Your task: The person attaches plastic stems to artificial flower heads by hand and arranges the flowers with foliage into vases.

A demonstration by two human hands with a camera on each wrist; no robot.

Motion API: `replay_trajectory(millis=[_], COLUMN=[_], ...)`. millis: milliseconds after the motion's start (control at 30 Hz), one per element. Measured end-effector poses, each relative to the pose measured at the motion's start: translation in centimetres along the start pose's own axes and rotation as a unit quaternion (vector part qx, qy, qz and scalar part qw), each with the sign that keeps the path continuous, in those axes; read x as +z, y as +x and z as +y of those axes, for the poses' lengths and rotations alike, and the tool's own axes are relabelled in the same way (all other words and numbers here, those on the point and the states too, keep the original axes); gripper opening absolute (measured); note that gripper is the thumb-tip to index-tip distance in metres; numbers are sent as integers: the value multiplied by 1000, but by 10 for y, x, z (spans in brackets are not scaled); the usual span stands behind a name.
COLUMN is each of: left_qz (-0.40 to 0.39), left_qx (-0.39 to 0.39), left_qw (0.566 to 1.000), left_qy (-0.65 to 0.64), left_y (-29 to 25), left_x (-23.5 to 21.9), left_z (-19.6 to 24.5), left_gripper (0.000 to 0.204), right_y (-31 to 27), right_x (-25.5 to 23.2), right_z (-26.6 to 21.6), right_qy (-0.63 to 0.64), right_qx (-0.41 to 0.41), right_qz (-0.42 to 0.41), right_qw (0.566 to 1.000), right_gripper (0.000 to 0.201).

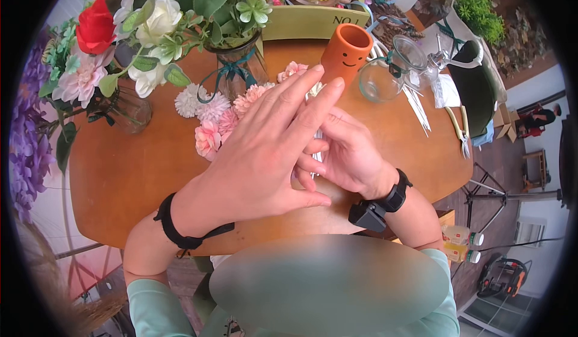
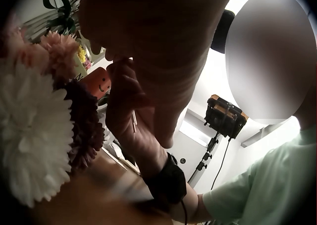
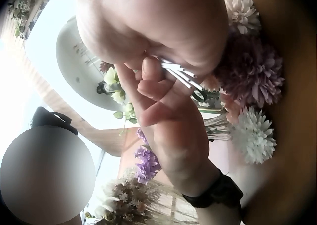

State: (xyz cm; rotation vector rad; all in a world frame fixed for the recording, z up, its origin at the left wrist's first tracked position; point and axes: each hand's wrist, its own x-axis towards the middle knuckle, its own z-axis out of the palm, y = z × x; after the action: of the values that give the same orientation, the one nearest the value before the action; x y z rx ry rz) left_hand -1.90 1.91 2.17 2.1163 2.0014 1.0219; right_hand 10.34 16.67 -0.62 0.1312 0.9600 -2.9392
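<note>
In the head view, my right hand (image 1: 358, 156) grips a bundle of thin white sticks (image 1: 317, 133) over the near middle of the table. Their lower ends (image 3: 182, 76) jut out below the palm in the right wrist view. My left hand (image 1: 259, 138) lies across the front of the bundle, back to the head camera, with two long fingers and the thumb straight. It overlaps the right hand and hides much of the sticks. Pink and white flower heads (image 1: 209, 139) lie just behind the left hand. An orange cup (image 1: 344, 54) with a smiley face stands beyond the fingertips.
A vase of red and white flowers (image 1: 235, 75) stands at the back left. To the right are a clear glass jar (image 1: 379, 81), loose white sticks (image 1: 416, 109) and pliers (image 1: 460, 131). A green box (image 1: 313, 24) sits at the back.
</note>
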Motion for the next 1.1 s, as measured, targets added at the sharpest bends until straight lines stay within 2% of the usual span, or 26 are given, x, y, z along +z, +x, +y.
replay_trajectory(millis=[67,133,267,367,467,567,667,733,767,833,867,933,1100], left_qz=[49,46,16,32,68,73,86,89,93,92,91,86,80], left_qx=[4,8,6,14,40,35,22,17,13,-4,-20,-19,-10], left_qw=[999,999,1000,999,996,996,995,995,994,995,995,995,995], left_qy=[3,-18,-12,17,35,23,42,49,55,46,36,47,59], left_y=[0,0,0,3,1,2,1,1,1,2,2,1,1], left_x=[7,8,-1,0,7,3,2,-3,-5,-12,-15,-16,-15], left_z=[-2,-7,-3,-2,-12,-12,-14,-16,-16,-14,-14,-15,-16], left_gripper=[123,122,117,110,100,93,94,94,95,93,90,91,94], right_y=[1,2,1,1,4,5,5,6,7,9,8,6,6], right_x=[0,-5,-1,-2,-11,-12,3,10,7,-4,-6,-9,-7], right_z=[0,0,2,0,4,4,-1,-1,1,1,0,-3,-1], right_qy=[17,20,5,15,50,86,50,-39,-38,-161,-161,-251,-275], right_qx=[-4,24,20,27,45,53,19,-39,-38,-43,-43,-32,-55], right_qz=[19,-25,-4,10,-21,-60,-17,6,4,-13,-14,6,38], right_qw=[1000,999,1000,999,998,993,998,998,999,986,986,967,959], right_gripper=[30,28,31,33,34,30,28,26,26,33,33,33,26])
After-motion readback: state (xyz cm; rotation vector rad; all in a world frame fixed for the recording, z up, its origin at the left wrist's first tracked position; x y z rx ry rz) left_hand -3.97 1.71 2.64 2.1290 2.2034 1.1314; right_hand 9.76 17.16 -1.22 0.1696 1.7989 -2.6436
